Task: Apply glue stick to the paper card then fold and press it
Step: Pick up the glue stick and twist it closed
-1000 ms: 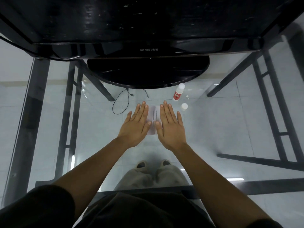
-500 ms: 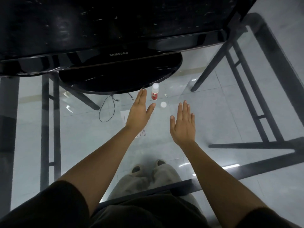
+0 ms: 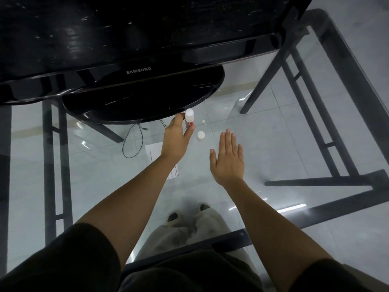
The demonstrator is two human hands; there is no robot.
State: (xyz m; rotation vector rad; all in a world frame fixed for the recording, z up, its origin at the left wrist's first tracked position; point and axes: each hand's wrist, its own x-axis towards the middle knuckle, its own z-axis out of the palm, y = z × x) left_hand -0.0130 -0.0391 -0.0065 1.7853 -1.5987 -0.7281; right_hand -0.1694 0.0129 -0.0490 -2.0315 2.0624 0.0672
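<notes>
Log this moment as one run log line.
left hand: closing around upright glue stick | right hand: open, empty | cap: off | paper card: under left forearm

Left hand [image 3: 175, 138] curled, right hand [image 3: 228, 159] flat

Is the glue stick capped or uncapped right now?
Uncapped, most likely: a small white cap lies apart on the glass table while the left hand closes around the upright glue stick.

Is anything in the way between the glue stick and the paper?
Nothing on the table blocks it. The left hand is around the glue stick, and the paper card lies right below, partly under that same arm. The small white cap sits off to the side.
</notes>
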